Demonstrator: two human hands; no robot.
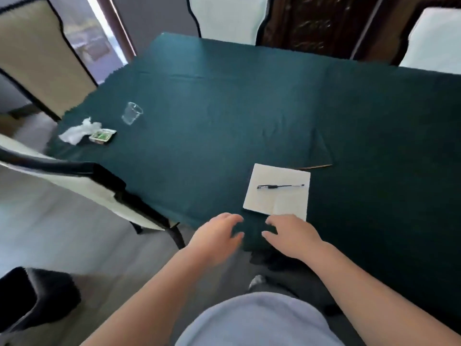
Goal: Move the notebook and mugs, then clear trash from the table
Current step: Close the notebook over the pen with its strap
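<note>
On green cloth (224, 96), square white notebook (277, 193) bears slim black pen (280, 187).

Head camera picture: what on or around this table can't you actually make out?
- Small green packet: its print is too small and blurred to read.
- White sheet or notebook under the pen: the near corner is covered by the right hand, and any writing is too faint to tell.
- Clear cup: see-through, so contents cannot be judged.
- Chairs: cut off by the frame edges.
- Mugs: none visible.
</note>
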